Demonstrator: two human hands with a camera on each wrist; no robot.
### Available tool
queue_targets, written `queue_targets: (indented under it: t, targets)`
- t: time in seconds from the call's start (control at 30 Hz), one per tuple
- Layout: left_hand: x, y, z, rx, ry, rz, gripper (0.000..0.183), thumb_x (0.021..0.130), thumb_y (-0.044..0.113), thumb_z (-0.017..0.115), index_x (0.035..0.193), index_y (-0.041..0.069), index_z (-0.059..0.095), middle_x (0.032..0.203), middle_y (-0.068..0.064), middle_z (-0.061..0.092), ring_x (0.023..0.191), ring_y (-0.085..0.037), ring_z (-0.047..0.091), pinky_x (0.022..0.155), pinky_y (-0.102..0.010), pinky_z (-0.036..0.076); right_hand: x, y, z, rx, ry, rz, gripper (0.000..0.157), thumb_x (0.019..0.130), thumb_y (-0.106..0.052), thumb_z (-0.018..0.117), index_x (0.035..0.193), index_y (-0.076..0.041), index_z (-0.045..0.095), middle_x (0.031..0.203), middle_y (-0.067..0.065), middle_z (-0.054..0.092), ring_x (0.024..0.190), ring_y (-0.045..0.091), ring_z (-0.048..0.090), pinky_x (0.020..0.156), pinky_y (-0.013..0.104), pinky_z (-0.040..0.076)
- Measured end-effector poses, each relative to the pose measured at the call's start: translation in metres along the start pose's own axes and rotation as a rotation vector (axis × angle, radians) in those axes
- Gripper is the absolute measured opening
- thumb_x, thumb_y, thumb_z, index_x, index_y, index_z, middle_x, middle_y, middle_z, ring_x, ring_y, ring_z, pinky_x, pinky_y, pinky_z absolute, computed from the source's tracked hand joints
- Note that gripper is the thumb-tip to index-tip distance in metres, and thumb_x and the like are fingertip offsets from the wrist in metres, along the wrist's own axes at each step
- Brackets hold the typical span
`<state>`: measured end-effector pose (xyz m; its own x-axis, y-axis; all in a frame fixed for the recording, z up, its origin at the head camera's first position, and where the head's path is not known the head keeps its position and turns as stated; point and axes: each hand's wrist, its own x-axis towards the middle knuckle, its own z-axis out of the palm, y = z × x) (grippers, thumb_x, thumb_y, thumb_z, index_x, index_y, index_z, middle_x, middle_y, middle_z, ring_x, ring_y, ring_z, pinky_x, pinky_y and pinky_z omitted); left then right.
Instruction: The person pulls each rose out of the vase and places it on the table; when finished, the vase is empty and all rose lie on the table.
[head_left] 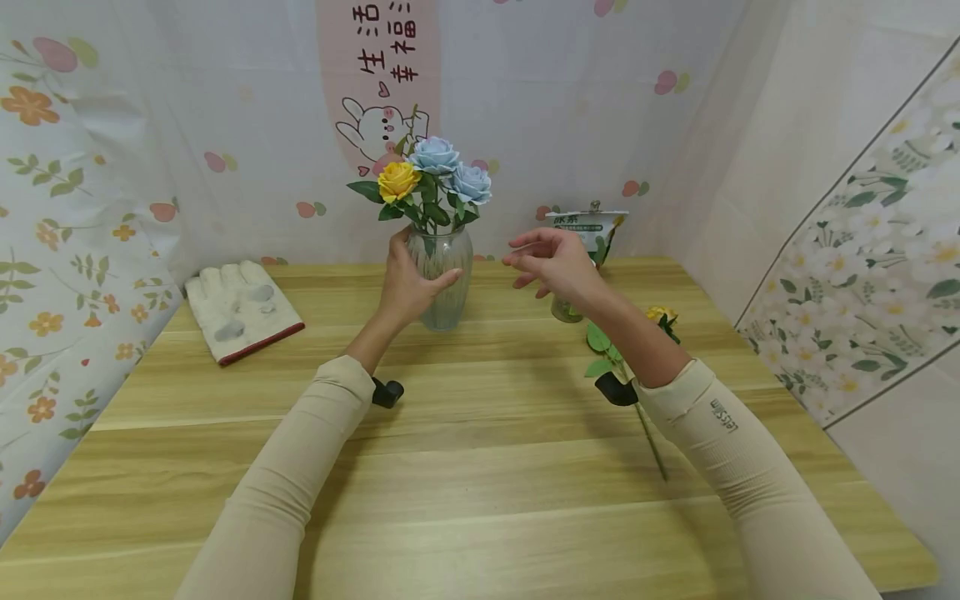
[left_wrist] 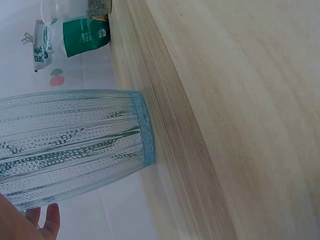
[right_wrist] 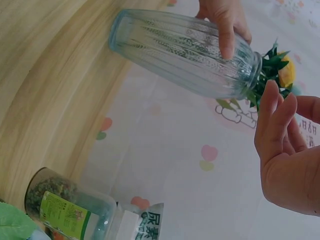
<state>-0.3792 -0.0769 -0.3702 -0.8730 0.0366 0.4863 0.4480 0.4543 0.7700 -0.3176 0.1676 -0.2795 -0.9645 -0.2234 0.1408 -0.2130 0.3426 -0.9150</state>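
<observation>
My left hand (head_left: pixel 407 283) grips the ribbed clear glass vase (head_left: pixel 450 287) near its top, with the thumb across the front. The vase stands on the wooden table. A yellow rose (head_left: pixel 397 181) and two pale blue roses (head_left: pixel 435 156) with green leaves rise from its mouth. Right of the vase, my right hand (head_left: pixel 553 258) hovers with loosely bent fingers and holds nothing. In the left wrist view the vase base (left_wrist: pixel 145 130) appears, with a few left fingertips at the lower corner. The right wrist view shows the right hand (right_wrist: pixel 285 150) apart from the vase neck.
Another yellow rose (head_left: pixel 662 315) lies on the table under my right forearm, its stem (head_left: pixel 651 442) pointing towards me. Behind the right hand stand a clear jar (right_wrist: pixel 65 210) with a green label and a clipped bag (head_left: pixel 588 222). White work gloves (head_left: pixel 243 308) lie at the left.
</observation>
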Motion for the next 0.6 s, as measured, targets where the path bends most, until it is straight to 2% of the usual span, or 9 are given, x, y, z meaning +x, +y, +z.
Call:
queue_targets:
  t: [0.33, 0.6]
  targets:
    - [0.0, -0.002, 0.0, 0.006, 0.009, -0.01, 0.102, 0.078, 0.043, 0.083, 0.15, 0.007, 0.019, 0.15, -0.015, 0.031, 0.141, -0.027, 0.031, 0.116, -0.045, 0.026, 0.004, -0.007, -0.003, 0.0, -0.002, -0.01, 0.024, 0.097, -0.017, 0.064, 0.12, -0.008, 0.064, 0.114, 0.013, 0.072, 0.077, 0.021, 0.073, 0.053, 0.031, 0.051]
    - [0.0, -0.003, 0.001, 0.009, 0.008, 0.007, 0.102, 0.078, 0.042, 0.083, 0.149, 0.006, 0.02, 0.15, -0.015, 0.032, 0.141, -0.028, 0.032, 0.116, -0.044, 0.027, 0.007, -0.013, 0.0, -0.02, 0.004, -0.002, 0.025, 0.097, -0.015, 0.063, 0.122, -0.008, 0.064, 0.114, 0.011, 0.072, 0.075, 0.016, 0.072, 0.051, 0.027, 0.05]
